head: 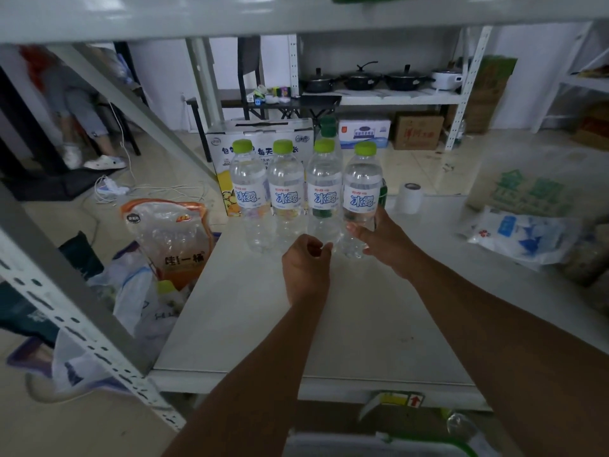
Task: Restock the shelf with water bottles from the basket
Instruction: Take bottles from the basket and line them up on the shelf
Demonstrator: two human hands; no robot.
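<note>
White roll [409,198] upright; blue-white bag [520,237] lying nearby; black pots [362,80] on far rack [395,97].

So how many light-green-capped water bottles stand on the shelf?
4, in one row at the far edge of the shelf: leftmost bottle, second bottle, third bottle, and rightmost bottle, gripped by the right hand. A darker cap behind the third suggests more may be hidden.

Pretty dim and flat, no hard shadows. Brightest bit is the white back wall [534,77]; only a faint sheen on the clear green-capped plastic water bottles [324,192]. Fisheye bends the perforated grey metal upright [66,311], and the right-edge white plastic bag [520,235] is smeary.
</note>
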